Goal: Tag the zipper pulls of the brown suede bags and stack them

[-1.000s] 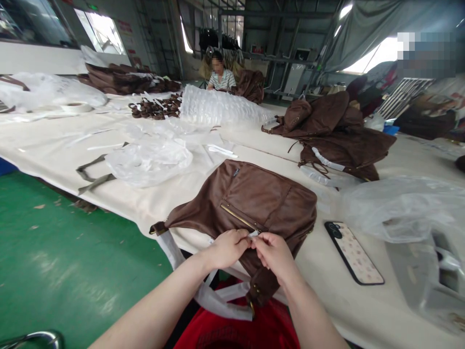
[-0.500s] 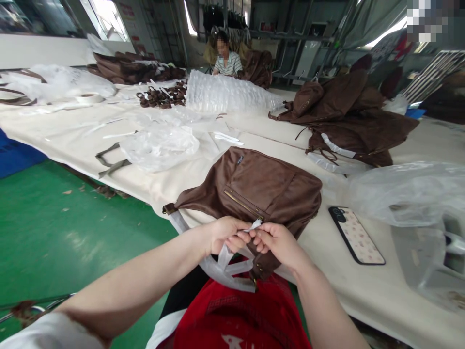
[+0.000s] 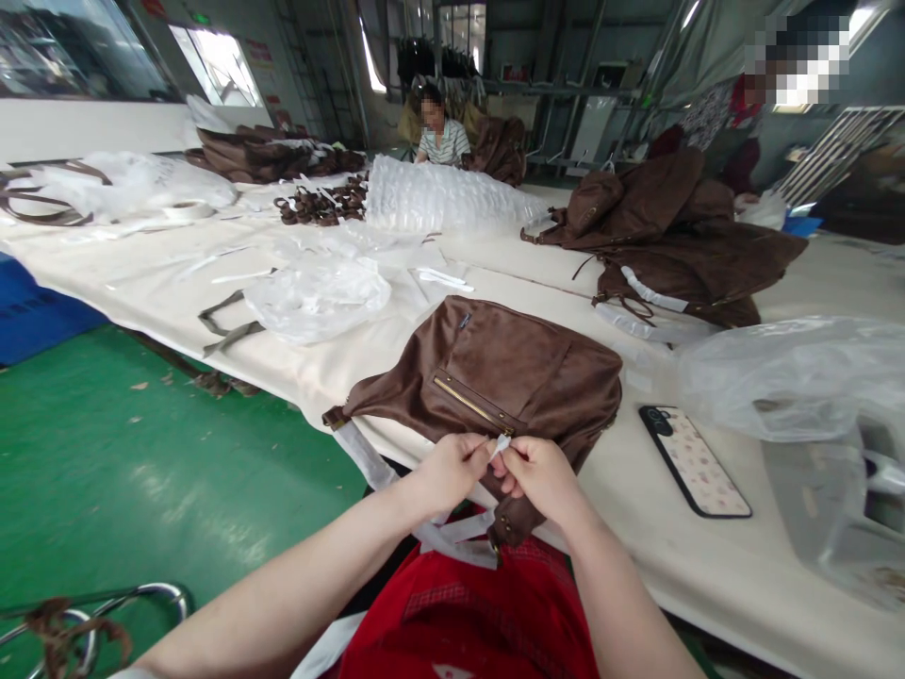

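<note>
A brown bag (image 3: 509,363) with a brass zipper (image 3: 467,398) lies on the table's near edge. Over its lower side my left hand (image 3: 456,471) and my right hand (image 3: 541,476) meet, fingers pinched together. Between them is a small strip of white wrapping paper (image 3: 501,445) at the zipper's pull end; both hands grip it. The pull itself is hidden under the wrap. The bag's strap (image 3: 368,457), covered in whitish wrapping, hangs from the left corner and loops below my hands toward my red apron (image 3: 487,613).
A phone in a patterned case (image 3: 697,462) lies right of the bag, by clear plastic bags (image 3: 798,377). More brown bags (image 3: 679,236) are piled behind. Crumpled plastic (image 3: 318,292) and a bubble-wrap roll (image 3: 445,193) lie farther back. A person (image 3: 442,132) sits across the table.
My left hand has turned, its fingers now curled downward beside the right hand's. The white strip between them looks shorter and more wrapped. The bag stays in place.
</note>
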Tool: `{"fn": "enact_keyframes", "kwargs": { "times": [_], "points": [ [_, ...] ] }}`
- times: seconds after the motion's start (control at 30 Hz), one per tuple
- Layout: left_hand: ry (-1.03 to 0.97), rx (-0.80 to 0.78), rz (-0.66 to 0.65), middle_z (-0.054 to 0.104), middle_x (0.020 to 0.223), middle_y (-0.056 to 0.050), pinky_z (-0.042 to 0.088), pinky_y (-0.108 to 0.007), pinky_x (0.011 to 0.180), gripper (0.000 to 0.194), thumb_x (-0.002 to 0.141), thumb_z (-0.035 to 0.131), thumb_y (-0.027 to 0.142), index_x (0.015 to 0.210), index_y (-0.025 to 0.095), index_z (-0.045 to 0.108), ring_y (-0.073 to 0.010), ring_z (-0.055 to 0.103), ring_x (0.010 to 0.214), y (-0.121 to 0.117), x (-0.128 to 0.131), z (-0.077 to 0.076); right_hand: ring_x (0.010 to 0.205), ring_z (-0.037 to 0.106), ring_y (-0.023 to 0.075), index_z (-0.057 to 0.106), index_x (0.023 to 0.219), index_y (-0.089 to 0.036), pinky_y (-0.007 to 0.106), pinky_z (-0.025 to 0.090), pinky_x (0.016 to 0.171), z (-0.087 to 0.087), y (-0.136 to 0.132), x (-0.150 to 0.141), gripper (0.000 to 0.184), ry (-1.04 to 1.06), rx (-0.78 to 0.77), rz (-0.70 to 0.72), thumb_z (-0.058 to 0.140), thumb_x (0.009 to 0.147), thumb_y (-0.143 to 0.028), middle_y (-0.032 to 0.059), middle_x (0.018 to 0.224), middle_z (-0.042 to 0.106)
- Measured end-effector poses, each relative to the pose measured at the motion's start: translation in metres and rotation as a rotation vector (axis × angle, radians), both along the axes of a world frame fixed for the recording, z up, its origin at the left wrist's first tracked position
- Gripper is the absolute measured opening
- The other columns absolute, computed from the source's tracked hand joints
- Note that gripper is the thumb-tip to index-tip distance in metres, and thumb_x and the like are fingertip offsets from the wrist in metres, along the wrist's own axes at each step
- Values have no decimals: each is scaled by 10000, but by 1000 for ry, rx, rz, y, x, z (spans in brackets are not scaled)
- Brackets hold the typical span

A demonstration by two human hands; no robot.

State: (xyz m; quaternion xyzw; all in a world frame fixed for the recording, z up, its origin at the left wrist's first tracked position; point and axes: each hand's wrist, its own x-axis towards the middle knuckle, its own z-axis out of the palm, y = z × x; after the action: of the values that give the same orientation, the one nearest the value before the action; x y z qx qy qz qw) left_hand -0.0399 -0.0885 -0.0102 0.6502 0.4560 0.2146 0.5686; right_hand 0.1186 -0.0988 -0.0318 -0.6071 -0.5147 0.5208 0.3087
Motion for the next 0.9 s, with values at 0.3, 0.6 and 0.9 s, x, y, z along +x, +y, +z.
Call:
{"fn": "enact_keyframes", "kwargs": {
  "times": [0.3,0.6,0.9],
  "points": [
    [948,1018,-302,586,913,-82,523,-335,622,242,901,447,149,1119,115,549,-223,618,755,-16,-6,2,386,557,104,636,741,-131,175,366,318,10,-22,-6,541,290,-66,-127,479,825,-642,19,562,606],
    [809,810,-193,595,1023,-131,492,-328,701,313,895,386,123,1188,119,498,-232,619,861,-17,-7,-1,383,489,71,588,731,-166,165,328,343,-6,-24,-14,347,326,-6,-161,647,734,-508,-43,537,559],
    [-136,-529,18,320,519,89,117,-169,371,212,864,494,307,719,152,503,-37,158,368,9,-16,21,398,418,63,596,701,-165,184,272,368,-11,-31,-30,417,548,15,-251,705,684,-567,-47,528,520]
  ]
}}
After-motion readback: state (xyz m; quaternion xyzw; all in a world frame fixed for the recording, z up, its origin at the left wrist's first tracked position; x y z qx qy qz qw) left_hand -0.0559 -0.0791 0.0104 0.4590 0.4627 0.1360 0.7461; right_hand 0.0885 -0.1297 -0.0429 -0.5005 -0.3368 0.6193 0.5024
